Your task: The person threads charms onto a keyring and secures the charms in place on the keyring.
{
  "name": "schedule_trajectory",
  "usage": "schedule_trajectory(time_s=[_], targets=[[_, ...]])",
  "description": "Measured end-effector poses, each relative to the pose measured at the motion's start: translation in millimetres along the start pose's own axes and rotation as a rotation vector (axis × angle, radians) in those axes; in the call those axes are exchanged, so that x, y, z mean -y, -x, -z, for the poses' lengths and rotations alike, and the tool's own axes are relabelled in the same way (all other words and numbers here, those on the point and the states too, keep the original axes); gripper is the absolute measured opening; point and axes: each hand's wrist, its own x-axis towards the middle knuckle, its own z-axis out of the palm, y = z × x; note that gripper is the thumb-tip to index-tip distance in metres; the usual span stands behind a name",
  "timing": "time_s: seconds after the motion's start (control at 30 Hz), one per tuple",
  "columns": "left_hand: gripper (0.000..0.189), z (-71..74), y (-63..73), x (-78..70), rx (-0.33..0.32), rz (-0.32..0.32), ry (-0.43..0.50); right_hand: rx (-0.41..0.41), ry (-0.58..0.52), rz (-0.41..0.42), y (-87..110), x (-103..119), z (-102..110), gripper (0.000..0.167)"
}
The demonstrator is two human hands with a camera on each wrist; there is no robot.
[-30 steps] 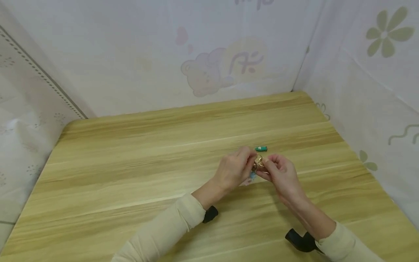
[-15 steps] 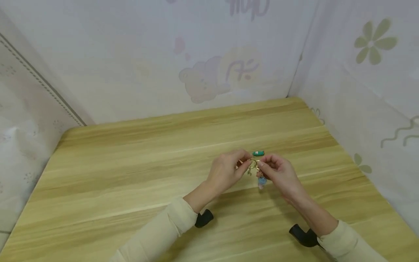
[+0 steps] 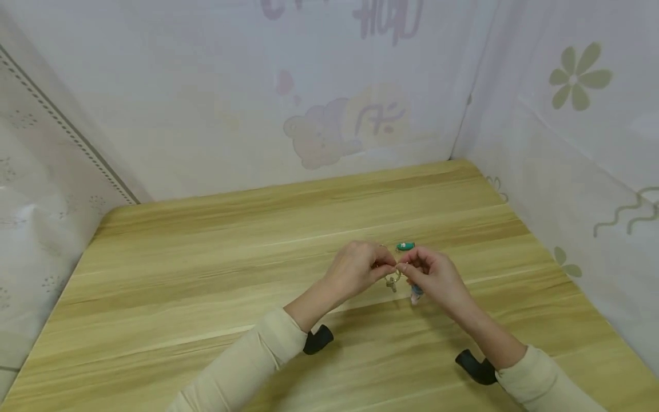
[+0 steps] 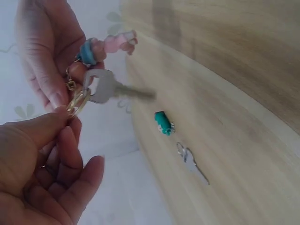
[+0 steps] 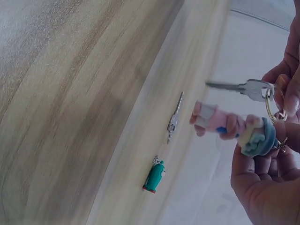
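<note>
My left hand (image 3: 355,266) and right hand (image 3: 437,277) meet fingertip to fingertip over the table. Thumb and finger of each pinch a gold key ring (image 4: 79,104), which their tips partly cover. From the ring hangs a silver key (image 4: 104,88), its blade blurred. A figurine charm (image 5: 234,129) in pink and blue, with a short gold chain, dangles by the right hand's fingers. Beyond the hands, a green figurine charm (image 3: 405,246) lies on the table. A second silver key (image 5: 174,119) with a small ring lies near it, seen in both wrist views.
The wood-grain table (image 3: 206,274) has printed cloth walls (image 3: 206,103) behind it and on both sides. Black curved pieces (image 3: 319,340) show beside both wrists, at the cream sleeves (image 3: 262,349).
The hands have closed in on each other at the ring, and the key now hangs below their fingertips. The figurine charm first came into fuller view, then went partly behind the right hand.
</note>
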Motion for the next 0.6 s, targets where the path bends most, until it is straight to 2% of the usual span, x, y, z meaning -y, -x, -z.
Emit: schedule_trajectory(time_s=[0.1,0.2,0.37,0.6], targets=[[0.005,1.2,0.7,-1.6,0.043,0.011,-0.033,0.001,0.041,-0.008,-0.1,0,0,0.009],[0.005,0.6,2.4,-2.2,0.05,0.019,-0.062,-0.001,0.088,-0.015,-0.3,-1,0,0.007],[0.007,-3.6,4.9,-2.2,0.007,0.011,-0.097,0.006,0.143,-0.02,0.0,-1,0,0.006],[0.01,-10.0,7.9,-1.4,-0.053,0.005,-0.066,0.039,0.172,-0.017,1.7,1,-2,0.01]])
